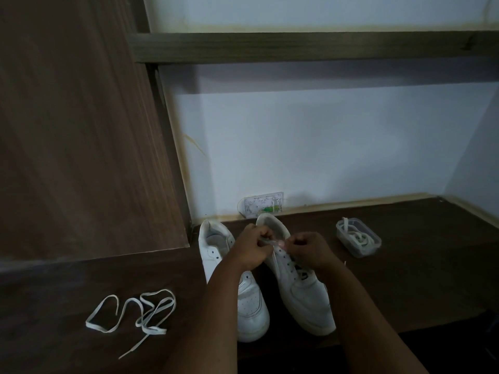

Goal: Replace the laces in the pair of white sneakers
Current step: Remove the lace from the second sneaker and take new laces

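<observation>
1. Head view: both my hands meet over the right white leather sneaker (299, 287), my left hand (252, 251) and right hand (307, 249) each pinching an end of its flat pale lace (271, 242) at the top eyelets.
2. I judge I'm either undoing or finishing this lace; which, I cannot tell. Next calls for feeding it through one eyelet.
3. Just left of my grip stands the laceless left white sneaker (251, 306).
4. Further left lies a loose flat white lace (143, 313); right of my grip, a clear plastic tub (358, 240) holding another lace.

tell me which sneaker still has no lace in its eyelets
The left sneaker, nearest the wooden panel: its eyelets show bare. The right sneaker has lace crossing its eyelets, and both hands work there.
</observation>
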Tool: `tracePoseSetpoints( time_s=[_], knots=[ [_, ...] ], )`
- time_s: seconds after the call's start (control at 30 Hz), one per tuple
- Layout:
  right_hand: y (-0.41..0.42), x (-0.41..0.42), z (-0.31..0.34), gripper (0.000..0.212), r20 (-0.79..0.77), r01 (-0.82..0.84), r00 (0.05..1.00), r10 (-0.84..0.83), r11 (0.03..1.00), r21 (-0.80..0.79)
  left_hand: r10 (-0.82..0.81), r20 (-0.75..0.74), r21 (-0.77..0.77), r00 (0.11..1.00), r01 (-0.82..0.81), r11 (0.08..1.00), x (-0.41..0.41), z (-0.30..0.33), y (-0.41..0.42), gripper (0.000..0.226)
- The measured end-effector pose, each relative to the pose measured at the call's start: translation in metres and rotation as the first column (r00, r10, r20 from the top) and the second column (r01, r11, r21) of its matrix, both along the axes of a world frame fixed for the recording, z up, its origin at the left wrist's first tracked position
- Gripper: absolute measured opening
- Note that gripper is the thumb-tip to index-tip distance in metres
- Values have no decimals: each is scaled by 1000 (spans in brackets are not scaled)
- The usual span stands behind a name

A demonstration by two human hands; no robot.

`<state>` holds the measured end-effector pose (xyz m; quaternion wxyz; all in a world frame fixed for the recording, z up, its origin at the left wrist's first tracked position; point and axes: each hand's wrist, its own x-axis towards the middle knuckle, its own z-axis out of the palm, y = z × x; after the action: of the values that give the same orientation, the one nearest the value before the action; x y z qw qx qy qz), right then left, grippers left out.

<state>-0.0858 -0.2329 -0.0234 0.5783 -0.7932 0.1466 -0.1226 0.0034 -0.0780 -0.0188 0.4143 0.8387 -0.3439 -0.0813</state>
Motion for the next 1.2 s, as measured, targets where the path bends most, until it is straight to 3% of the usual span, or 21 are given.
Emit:
tracePoseSetpoints(
  time_s=[0.07, 0.1, 0.17, 0.2, 0.23, 0.27, 0.33, 0.4, 0.47, 0.5, 0.57, 0.6, 0.67, 0.73, 0.83, 0.93, 1.0, 1.07, 1.13, 1.2],
  knots=[
    [-7, -8, 6, 26, -44, 54, 998, -41, 934, 353, -1, -9, -11, 1000, 1, 1000, 0, 0, 1, 17],
    [-11, -8, 9, 29, -38, 115, 993, -112, 839, 531, -4, -20, -18, 1000, 3, 1000, 0, 0, 2, 17],
    [-25, -10, 15, 30, -43, 169, 950, -311, 393, 904, -7, -27, -21, 1000, 7, 1000, -1, 1, 3, 16],
    [-35, -13, 19, 28, -54, 149, 915, -400, 210, 966, -5, -27, -19, 1000, 4, 1000, -1, 2, 2, 16],
    [-45, -17, 22, 26, -70, 148, 881, -468, 131, 980, -1, -29, -18, 1000, 1, 1000, -2, 2, 2, 16],
    [-50, -22, 27, 25, -78, 154, 870, -487, 118, 981, 3, -29, -8, 1000, -3, 1000, -3, 3, 1, 17],
    [-51, -25, 26, 22, -121, 281, 869, -479, 279, 918, 15, -25, 17, 1000, -15, 1000, -4, 5, -1, 14],
    [-37, -24, 26, 19, -114, 397, 882, -457, 590, 703, 26, -36, 79, 999, -23, 997, -8, 8, -3, 20],
    [-15, -20, 33, 23, 62, 273, 940, -334, 852, 447, 26, 110, 174, 994, -45, 984, -13, 11, -9, 49],
    [-4, -18, 38, 23, 160, 140, 964, -214, 914, 380, 13, 203, 195, 979, -54, 979, -16, 12, -15, 58],
    [10, -16, 46, 17, 269, -137, 962, 53, 942, 307, -9, 276, 165, 961, -38, 986, -24, 14, -26, 57],
    [12, -13, 48, 18, 289, -203, 949, 129, 948, 244, 17, 196, 72, 980, -32, 997, -25, 15, -30, 46],
    [6, -6, 45, 20, 247, -45, 969, 27, 996, 71, 116, -149, -195, 982, -144, 970, -27, 22, -30, 27],
    [-1, -6, 34, 13, 172, 227, 965, -197, 957, -179, 227, -472, -290, 852, -393, 872, -22, 26, -24, 29],
    [2, -6, 8, 12, 5, 145, 988, -156, 905, -401, 329, -683, -271, 652, -645, 715, -11, 27, -14, 29],
    [5, -1, 0, 20, 22, 162, 984, -177, 837, -522, 454, -592, -274, 666, -696, 663, -7, 26, -13, 40],
    [3, 1, 3, 21, 41, 177, 981, -187, 804, -568, 471, -489, -227, 734, -629, 744, -10, 30, -11, 42],
    [2, 2, 4, 19, 43, 179, 981, -191, 790, -586, 454, -295, 43, 841, -463, 885, -12, 35, -3, 43],
    [1, 2, 5, 22, 35, 167, 982, -185, 767, -619, 417, -142, 352, 898, -348, 869, -16, 43, 9, 52],
    [-1, 2, 7, 26, 14, 146, 985, -174, 774, -617, 419, 55, 409, 907, -403, 819, -14, 50, 13, 57]
  ],
)
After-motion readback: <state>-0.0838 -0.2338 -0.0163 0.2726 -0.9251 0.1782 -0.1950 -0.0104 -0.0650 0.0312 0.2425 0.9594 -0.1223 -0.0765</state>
